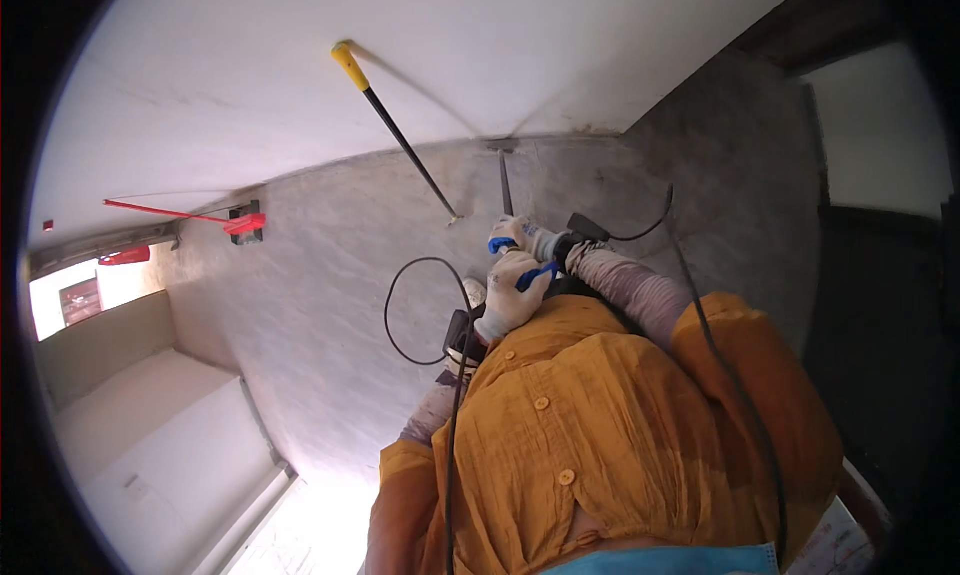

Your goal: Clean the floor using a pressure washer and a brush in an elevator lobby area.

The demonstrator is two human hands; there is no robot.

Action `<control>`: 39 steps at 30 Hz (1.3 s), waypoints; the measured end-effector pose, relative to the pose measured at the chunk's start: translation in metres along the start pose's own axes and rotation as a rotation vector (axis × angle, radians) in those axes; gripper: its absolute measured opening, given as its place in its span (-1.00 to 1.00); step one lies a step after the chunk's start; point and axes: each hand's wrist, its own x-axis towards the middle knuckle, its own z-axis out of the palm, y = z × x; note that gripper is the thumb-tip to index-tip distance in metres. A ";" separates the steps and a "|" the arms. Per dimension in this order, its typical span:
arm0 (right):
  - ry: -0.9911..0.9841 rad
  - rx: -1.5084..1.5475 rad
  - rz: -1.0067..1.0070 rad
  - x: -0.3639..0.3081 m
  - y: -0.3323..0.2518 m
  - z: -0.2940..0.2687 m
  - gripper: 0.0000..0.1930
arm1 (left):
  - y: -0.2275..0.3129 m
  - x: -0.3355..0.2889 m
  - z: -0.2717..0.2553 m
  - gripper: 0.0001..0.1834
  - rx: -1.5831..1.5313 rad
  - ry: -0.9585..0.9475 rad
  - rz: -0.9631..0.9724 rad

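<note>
My right hand, in a white glove, is closed round the dark shaft of a long-handled tool. The tool reaches away from me to a narrow, flat-looking head at the foot of the wall. Its exact kind is too small to make out. Nearer my body, my left hand, gloved as well, is closed round the tool's upper end. Bits of blue show at both hands, perhaps the grip. Dark devices with black cables are strapped at both wrists.
A black pole with a yellow grip leans on the white wall, its tip on the grey floor. Farther left stands a red long-handled dustpan. A wall corner juts out ahead; a dark area lies right.
</note>
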 end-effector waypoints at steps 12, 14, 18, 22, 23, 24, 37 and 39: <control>-0.114 -0.030 0.039 0.016 -0.009 -0.003 -0.75 | -0.008 -0.014 -0.014 -0.83 -0.049 0.047 -0.131; -0.087 -0.007 -0.015 0.016 -0.010 0.007 -0.72 | -0.009 -0.020 -0.017 -0.84 -0.052 0.053 -0.091; -0.172 -0.106 0.077 0.025 -0.012 0.008 -0.76 | -0.010 -0.022 -0.028 -0.87 -0.059 0.038 -0.169; -0.102 -0.068 0.066 0.025 -0.011 0.022 -0.77 | -0.021 -0.030 -0.032 -0.89 -0.064 0.073 -0.152; -0.020 -0.032 0.036 0.024 -0.013 0.026 -0.78 | -0.022 -0.030 -0.032 -0.89 -0.063 0.075 -0.147; -0.012 -0.060 0.029 0.022 -0.014 0.028 -0.79 | -0.023 -0.031 -0.033 -0.89 -0.098 0.057 -0.112; -0.135 -0.089 0.178 0.020 -0.006 0.034 -0.72 | -0.024 -0.040 -0.029 -0.80 -0.134 0.115 -0.176; -0.086 -0.124 0.089 0.020 0.003 0.032 -0.73 | -0.018 -0.035 -0.027 -0.79 -0.055 0.090 -0.153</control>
